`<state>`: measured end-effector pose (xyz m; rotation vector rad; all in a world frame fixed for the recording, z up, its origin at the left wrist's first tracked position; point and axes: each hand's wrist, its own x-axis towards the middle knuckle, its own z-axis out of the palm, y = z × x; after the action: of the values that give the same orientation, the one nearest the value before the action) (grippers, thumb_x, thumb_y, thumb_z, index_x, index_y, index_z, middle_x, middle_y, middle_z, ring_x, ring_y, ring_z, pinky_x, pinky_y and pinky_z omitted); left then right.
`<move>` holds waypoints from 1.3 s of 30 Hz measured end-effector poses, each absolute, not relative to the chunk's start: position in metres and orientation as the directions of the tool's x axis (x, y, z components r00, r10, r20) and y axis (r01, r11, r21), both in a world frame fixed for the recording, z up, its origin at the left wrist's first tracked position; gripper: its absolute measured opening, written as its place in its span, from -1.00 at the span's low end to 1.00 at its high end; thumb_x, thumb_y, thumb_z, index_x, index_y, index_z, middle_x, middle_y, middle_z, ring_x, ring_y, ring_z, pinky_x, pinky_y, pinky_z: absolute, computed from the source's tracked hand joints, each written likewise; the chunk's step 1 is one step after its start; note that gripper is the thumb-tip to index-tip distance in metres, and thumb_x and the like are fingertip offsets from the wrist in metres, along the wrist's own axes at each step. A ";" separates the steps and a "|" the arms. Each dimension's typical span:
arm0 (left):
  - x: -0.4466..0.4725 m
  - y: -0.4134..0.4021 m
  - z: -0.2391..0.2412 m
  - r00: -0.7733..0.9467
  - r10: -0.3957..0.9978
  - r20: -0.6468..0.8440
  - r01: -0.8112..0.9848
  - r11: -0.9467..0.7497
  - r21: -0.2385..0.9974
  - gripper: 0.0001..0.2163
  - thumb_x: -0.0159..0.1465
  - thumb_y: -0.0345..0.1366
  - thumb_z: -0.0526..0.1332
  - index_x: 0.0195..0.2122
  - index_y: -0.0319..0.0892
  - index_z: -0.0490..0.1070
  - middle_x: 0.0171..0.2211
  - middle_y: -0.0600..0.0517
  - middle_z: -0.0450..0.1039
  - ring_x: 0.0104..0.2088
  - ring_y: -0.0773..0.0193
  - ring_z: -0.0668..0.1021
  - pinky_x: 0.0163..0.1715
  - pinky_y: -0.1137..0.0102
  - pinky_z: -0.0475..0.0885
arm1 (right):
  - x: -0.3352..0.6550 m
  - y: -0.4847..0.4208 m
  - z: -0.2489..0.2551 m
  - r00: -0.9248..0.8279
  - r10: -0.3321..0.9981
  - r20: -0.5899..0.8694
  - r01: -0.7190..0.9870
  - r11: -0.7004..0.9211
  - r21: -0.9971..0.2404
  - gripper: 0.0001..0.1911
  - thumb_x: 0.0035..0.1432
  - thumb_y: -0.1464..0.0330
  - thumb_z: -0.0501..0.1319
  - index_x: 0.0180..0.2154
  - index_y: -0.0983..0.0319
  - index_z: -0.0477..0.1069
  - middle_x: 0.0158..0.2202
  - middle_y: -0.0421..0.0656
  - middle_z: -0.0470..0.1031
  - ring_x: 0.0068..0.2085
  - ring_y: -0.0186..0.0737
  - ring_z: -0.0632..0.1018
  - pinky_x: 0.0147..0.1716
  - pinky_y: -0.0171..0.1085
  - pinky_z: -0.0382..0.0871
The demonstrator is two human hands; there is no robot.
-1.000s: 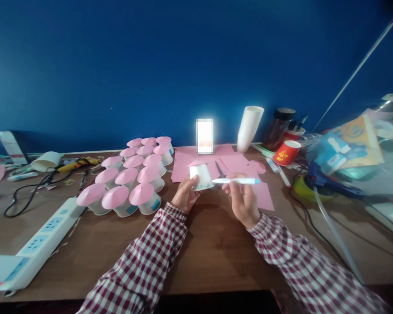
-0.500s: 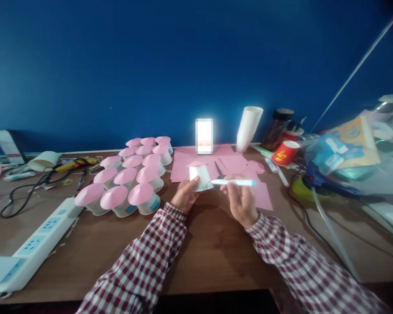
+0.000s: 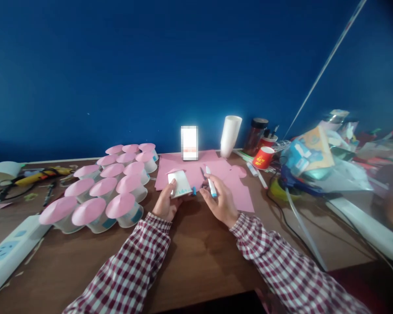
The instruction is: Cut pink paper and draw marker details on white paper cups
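My left hand (image 3: pixel 165 204) is closed around a white paper cup (image 3: pixel 180 183) topped by a pink paper cone, most of which is foreshortened. Blue marks run along the cup's lower rim. A small blue marker cap (image 3: pixel 194 191) shows just right of the cup, by my left fingers; what holds it is hidden. In my right hand (image 3: pixel 221 200) is a white marker (image 3: pixel 211 181) with a blue end, gripped between thumb and fingers and tilted, apart from the cup. Scissors (image 3: pixel 203 175) lie on pink paper (image 3: pixel 242 198) behind that hand.
Several pink-topped cups (image 3: pixel 121 205) stand in rows at left, near a power strip (image 3: pixel 9 248). A cup stack (image 3: pixel 231 136), a dark-lidded jar (image 3: pixel 256 137) and a red cup (image 3: pixel 263 158) stand behind. A blue glue gun (image 3: pixel 303 181), cables and plastic bags crowd the right.
My right hand has drawn the marker away from the cup's rim and turned it from level to steep. A blue cap now shows beside the cup. The camera view has swung right.
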<state>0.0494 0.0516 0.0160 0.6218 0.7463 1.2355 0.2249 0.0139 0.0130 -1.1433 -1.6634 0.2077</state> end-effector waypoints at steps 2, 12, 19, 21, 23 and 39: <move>0.050 0.053 0.014 0.138 0.979 -0.153 -0.610 0.206 0.766 -0.55 0.13 -0.14 0.37 0.01 -0.23 0.44 -0.29 -0.06 0.59 -0.26 0.14 0.63 -0.25 0.30 0.57 | 0.226 0.016 0.011 0.012 0.792 0.611 0.579 0.493 -0.650 -0.58 0.32 0.21 0.13 0.15 0.23 0.31 -0.03 0.01 0.56 0.00 -0.07 0.58 0.04 -0.07 0.46; 0.049 0.052 0.011 0.118 0.993 0.012 -0.386 0.035 0.922 -0.48 -0.03 -0.08 0.46 -0.12 -0.29 0.46 -0.29 -0.07 0.57 -0.21 0.08 0.61 -0.23 0.30 0.51 | 0.233 0.025 0.006 0.019 0.858 0.514 0.593 0.404 -0.697 -0.65 0.35 0.26 0.02 0.07 0.24 0.35 0.01 0.03 0.54 0.03 -0.09 0.56 0.06 -0.09 0.42; 0.046 0.055 0.008 0.071 0.991 0.110 -0.258 -0.089 0.962 -0.41 -0.15 -0.23 0.52 -0.06 -0.21 0.43 -0.20 -0.04 0.56 -0.10 0.09 0.56 -0.11 0.28 0.46 | 0.239 0.028 0.003 0.162 0.910 0.382 0.643 0.196 -0.740 -0.70 0.31 0.28 0.05 0.03 0.26 0.27 -0.20 -0.05 0.62 -0.19 -0.09 0.63 -0.19 -0.17 0.45; 0.045 0.056 0.005 0.058 0.992 0.109 -0.255 -0.091 0.963 -0.39 -0.16 -0.24 0.52 -0.05 -0.21 0.43 -0.19 -0.04 0.56 -0.11 0.10 0.57 -0.10 0.28 0.46 | 0.240 0.028 0.004 0.167 0.905 0.391 0.675 0.184 -0.714 -0.62 0.29 0.29 0.08 0.10 0.28 0.25 -0.13 -0.02 0.61 -0.11 -0.06 0.61 -0.13 -0.15 0.44; 0.044 0.057 0.002 0.052 0.993 0.107 -0.253 -0.091 0.963 -0.40 -0.15 -0.21 0.52 -0.06 -0.22 0.45 -0.20 -0.05 0.56 -0.15 0.11 0.57 -0.12 0.28 0.46 | 0.241 0.028 0.006 0.167 0.897 0.410 0.716 0.176 -0.675 -0.65 0.29 0.30 0.08 0.07 0.27 0.33 -0.09 0.00 0.60 -0.05 -0.05 0.58 -0.06 -0.14 0.41; 0.034 0.027 0.010 0.036 0.978 0.206 0.130 -0.209 0.969 -0.50 -0.10 -0.19 0.47 -0.13 -0.25 0.45 -0.14 -0.16 0.57 -0.14 0.02 0.59 -0.07 0.16 0.47 | 0.231 -0.023 0.008 0.120 0.936 0.332 0.857 0.072 -0.511 -0.81 0.25 0.31 0.19 -0.12 0.22 0.47 -0.27 -0.11 0.59 -0.26 -0.17 0.58 -0.27 -0.27 0.39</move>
<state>0.0341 0.0268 0.0103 1.4750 1.1845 1.2799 0.2307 -0.0225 0.0085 -1.7866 -1.7397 0.1647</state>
